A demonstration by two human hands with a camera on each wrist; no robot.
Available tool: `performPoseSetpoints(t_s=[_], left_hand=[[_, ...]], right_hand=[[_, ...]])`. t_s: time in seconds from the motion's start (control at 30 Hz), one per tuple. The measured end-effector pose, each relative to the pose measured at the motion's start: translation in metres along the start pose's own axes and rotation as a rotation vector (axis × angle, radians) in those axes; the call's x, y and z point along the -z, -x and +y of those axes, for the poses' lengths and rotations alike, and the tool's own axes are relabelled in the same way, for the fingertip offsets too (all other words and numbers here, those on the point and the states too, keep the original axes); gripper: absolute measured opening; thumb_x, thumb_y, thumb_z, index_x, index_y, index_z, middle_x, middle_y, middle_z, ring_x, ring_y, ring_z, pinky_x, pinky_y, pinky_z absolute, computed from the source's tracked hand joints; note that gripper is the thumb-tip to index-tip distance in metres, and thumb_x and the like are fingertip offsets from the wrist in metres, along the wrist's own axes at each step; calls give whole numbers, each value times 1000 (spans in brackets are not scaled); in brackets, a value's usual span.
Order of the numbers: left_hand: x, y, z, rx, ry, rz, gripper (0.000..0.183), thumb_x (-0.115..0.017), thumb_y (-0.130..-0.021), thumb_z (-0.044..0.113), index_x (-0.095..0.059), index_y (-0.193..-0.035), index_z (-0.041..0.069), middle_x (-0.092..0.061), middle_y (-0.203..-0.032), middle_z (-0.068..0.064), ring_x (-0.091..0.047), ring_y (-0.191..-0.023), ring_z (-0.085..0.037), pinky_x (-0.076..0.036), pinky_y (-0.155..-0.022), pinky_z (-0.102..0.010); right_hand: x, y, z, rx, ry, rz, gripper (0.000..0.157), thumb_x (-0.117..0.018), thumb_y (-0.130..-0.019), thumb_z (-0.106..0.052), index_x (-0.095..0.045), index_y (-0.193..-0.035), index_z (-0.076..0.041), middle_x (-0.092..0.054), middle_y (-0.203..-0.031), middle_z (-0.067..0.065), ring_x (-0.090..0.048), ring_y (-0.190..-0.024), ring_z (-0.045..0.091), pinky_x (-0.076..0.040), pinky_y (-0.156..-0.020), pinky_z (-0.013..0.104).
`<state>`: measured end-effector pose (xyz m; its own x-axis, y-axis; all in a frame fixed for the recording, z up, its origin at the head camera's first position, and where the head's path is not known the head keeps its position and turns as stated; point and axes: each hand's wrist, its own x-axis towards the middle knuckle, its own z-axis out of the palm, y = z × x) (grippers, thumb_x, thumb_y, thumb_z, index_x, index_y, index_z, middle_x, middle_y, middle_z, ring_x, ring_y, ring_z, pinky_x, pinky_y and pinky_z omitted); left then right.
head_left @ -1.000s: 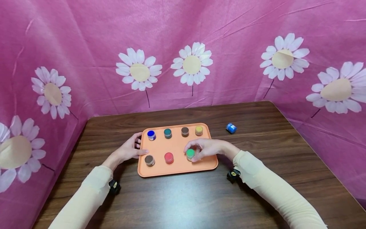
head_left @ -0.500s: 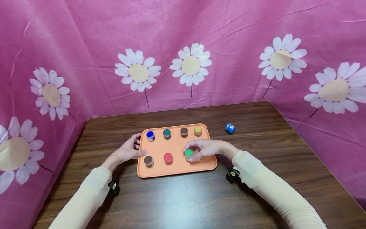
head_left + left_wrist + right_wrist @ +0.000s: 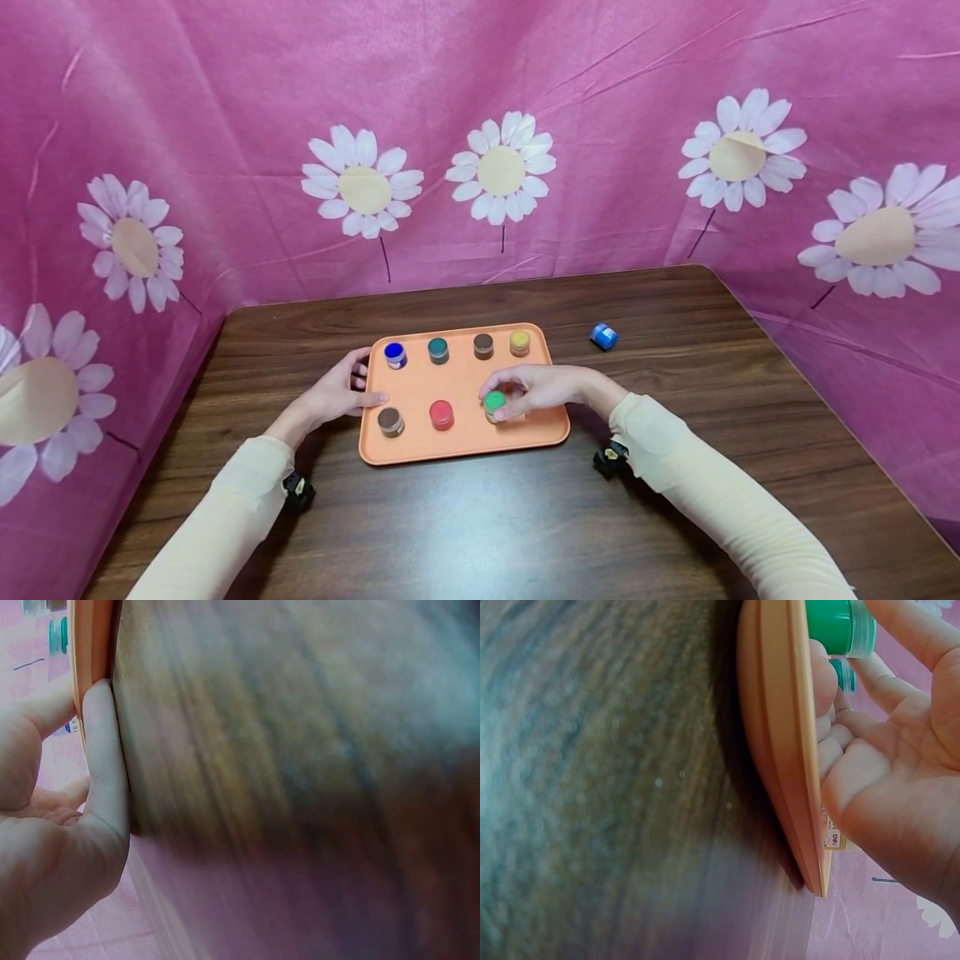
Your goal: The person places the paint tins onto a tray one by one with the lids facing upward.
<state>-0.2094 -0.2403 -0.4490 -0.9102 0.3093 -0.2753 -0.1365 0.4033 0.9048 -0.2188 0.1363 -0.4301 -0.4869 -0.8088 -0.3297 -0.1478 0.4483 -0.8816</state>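
Note:
My right hand [image 3: 543, 386] pinches a small green paint jar [image 3: 494, 405] between thumb and fingers at the front right of the orange tray [image 3: 450, 382]. The right wrist view also has the green jar [image 3: 831, 628], low against the tray. At the tray's left edge, my left hand [image 3: 337, 392] grips the rim, thumb on top. In the left wrist view, a finger [image 3: 103, 742] lies along the rim's outer side. A red jar [image 3: 442, 414] and a brown jar [image 3: 390, 422] stand in the front row, left of the green one.
Along the tray's back row stand a blue jar [image 3: 394, 355], a teal jar [image 3: 438, 350], a dark brown jar [image 3: 483, 346] and a yellow jar [image 3: 519, 342]. Another blue jar [image 3: 603, 336] lies on its side on the wooden table [image 3: 480, 517], right of the tray.
The green jar in my right hand has shifted slightly left relative to the tray. My left hand keeps its grip on the rim. The whole view has moved a little.

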Motion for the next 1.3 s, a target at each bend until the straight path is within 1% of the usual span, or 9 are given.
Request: performPoseSetpoints(t_s=[0.17, 0.37, 0.9, 1.17, 1.3], left_hand=[[0, 0, 0, 6, 2, -1, 94, -77, -89, 2, -15, -160, 4, -33, -124, -20, -44, -103, -28, -61, -72, -39], [0, 0, 0, 8, -3, 0, 94, -77, -89, 3, -15, -160, 4, -34, -124, -19, -44, -102, -28, -61, -72, -39], [-1, 1, 2, 7, -6, 4, 95, -78, -89, 3, -16, -160, 4, -35, -125, -20, -44, -104, -29, -61, -72, -40], [0, 0, 0, 4, 3, 3, 93, -76, -89, 1, -16, -160, 4, -33, -124, -20, -42, -103, -29, -61, -71, -38], [-1, 0, 0, 2, 9, 8, 91, -76, -89, 0, -17, -159, 3, -33, -122, -19, -41, -101, -27, -61, -71, -38]], right_hand=[[1, 0, 0, -2, 21, 0, 37, -67, -100, -23, -58, -134, -10, -60, -115, 3, -51, -93, 19, -45, -76, 29], [0, 1, -1, -11, -5, -6, 37, -66, -101, -24, -58, -134, -10, -59, -118, 4, -51, -99, 20, -47, -79, 32], [1, 0, 0, -16, -10, -8, 37, -66, -101, -27, -59, -134, -12, -59, -118, 4, -53, -96, 20, -49, -77, 33], [2, 1, 0, -15, -21, -11, 37, -65, -102, -28, -58, -134, -12, -59, -121, 5, -54, -101, 22, -52, -77, 35], [3, 1, 1, -13, -21, -11, 37, -64, -102, -28, -58, -135, -11, -59, -122, 5, -54, -101, 22, -52, -77, 35]])
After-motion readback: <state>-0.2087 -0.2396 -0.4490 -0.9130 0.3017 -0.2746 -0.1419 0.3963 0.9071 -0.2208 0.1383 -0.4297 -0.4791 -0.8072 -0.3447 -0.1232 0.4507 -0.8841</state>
